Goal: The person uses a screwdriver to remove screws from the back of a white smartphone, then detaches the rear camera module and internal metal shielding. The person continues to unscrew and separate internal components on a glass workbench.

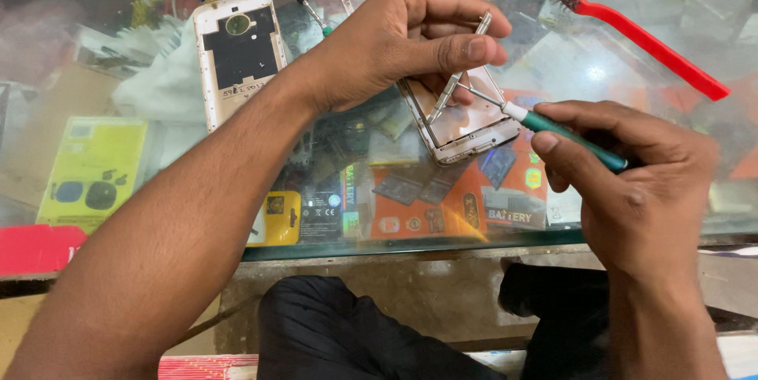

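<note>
A pair of thin silver metal tweezers (pixel 458 72) is held in the left hand (pixel 403 40), pinched between the thumb and the bent fingers. The tips of the tweezers are pointed down into an opened phone body with a pale gold frame (pixel 462 123), which is laid flat on the clear glass surface (pixel 632 72). The far part of the phone body is hidden under the left hand. A small screwdriver with a green handle and a white collar (pixel 564 131) is gripped in the right hand (pixel 632 182), with the fingers closed around the handle. The thin metal tip of the screwdriver is pointed at the inside of the phone body, just beside the tweezers. A white and gold phone back cover with a round hole near its top (pixel 239 52) is laid on the surface to the left, well apart from both hands. A second small screwdriver with a green tip (pixel 314 14) is seen just beside that cover. A red plastic brush with a long handle (pixel 639 36) is laid at the far right of the surface. Under the glass, many small boxes and packets in orange, yellow and black (pixel 410 198) are seen. Dark trousers (pixel 347 332) are seen below the edge of the surface.
</note>
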